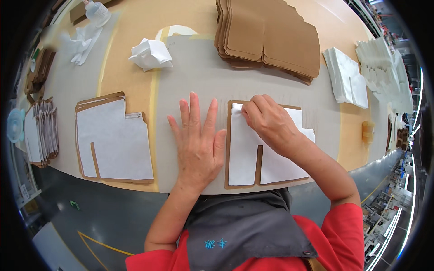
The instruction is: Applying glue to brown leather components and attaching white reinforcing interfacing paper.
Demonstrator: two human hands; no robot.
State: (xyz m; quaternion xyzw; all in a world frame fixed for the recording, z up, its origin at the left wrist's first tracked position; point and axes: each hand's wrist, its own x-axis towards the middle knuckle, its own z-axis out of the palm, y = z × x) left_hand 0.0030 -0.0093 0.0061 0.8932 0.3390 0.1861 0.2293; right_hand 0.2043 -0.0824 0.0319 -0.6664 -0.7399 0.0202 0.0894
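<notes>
My left hand [199, 140] lies flat on the grey work surface with its fingers spread, holding nothing. Just right of it is a brown cardboard piece [227, 153] with a white sheet [244, 158] laid over it. Both have a narrow slot at the near edge and a stepped right side. My right hand [267, 121] is closed, its fingertips pressed down at the sheet's far left corner. A bit of white shows by the fingertips, but what they pinch is hidden. To the left lies a similar stack of white-covered brown pieces [115, 140].
Stacked brown cardboard pieces [289, 38] sit at the far side. White folded sheets [346, 77] lie far right, near a roll of tape [368, 132]. A crumpled white cloth [151, 54] and a clear bottle [97, 13] are far left; upright covered pieces [41, 131] line the left edge.
</notes>
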